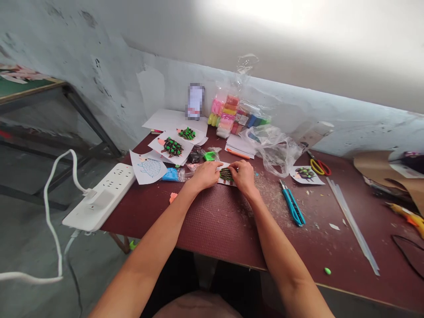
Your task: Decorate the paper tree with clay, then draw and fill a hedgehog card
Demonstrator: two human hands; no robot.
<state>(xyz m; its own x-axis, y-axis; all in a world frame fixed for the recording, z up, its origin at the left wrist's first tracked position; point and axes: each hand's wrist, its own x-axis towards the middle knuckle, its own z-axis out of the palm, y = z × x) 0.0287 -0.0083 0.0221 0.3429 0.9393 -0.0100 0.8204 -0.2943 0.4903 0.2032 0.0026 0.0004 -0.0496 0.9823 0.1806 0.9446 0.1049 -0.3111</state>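
A small white card (228, 181) with a dark, spiky striped figure (226, 174) lies on the dark red table, between my two hands. My left hand (208, 175) rests at the card's left side, fingers bent toward the figure. At the right side, my right hand (243, 176) has its fingers pinched together on the figure's edge; whatever is between the fingertips is too small to make out. Left of my hands are a blue clay pack (170, 174), bright green clay (209, 156) and two cards with green-dotted hedgehogs (173, 147) (187, 133).
A power strip (114, 185) sits at the left edge. Clay packs (228, 115) and a plastic bag (276, 148) stand behind. To the right are a teal cutter (293, 204), scissors (318, 166), another hedgehog card (306, 176), clear glue sticks (354, 227) and a glue gun (407, 216).
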